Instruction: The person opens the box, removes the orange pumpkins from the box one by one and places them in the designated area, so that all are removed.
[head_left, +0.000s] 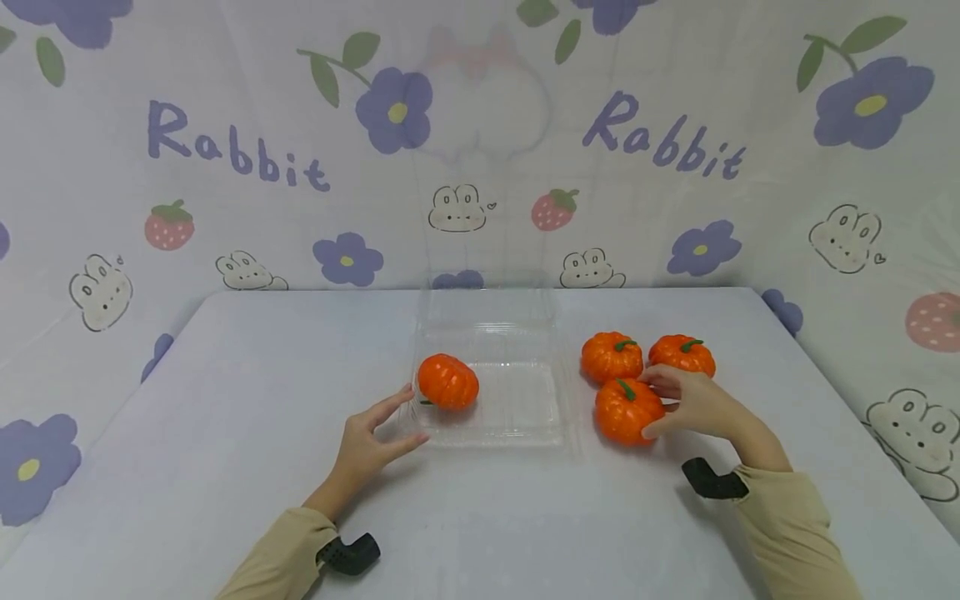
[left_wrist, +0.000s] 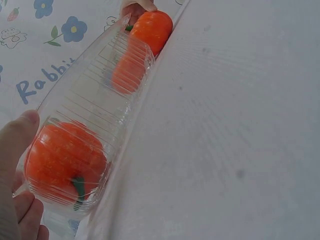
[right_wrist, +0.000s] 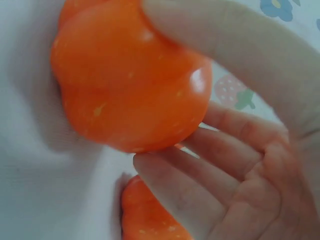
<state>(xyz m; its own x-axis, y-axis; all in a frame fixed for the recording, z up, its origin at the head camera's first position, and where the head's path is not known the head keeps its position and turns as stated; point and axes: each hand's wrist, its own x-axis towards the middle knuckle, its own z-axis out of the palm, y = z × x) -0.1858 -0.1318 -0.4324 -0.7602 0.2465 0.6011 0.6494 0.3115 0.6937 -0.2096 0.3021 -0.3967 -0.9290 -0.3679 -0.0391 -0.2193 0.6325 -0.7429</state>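
Right of the clear container [head_left: 517,404], on the bench [head_left: 517,533], the front pumpkin [head_left: 627,412] is held from opposite sides by the right grip [head_left: 696,403], probably because its round, glossy body would slip under a one-sided push. A middle pumpkin [head_left: 612,357] and a far-right pumpkin [head_left: 682,357] rest close behind it. The left grip [head_left: 366,443] spreads loosely at the container's left front corner, likely steadying it, beside a tipped pumpkin [head_left: 448,382] inside.
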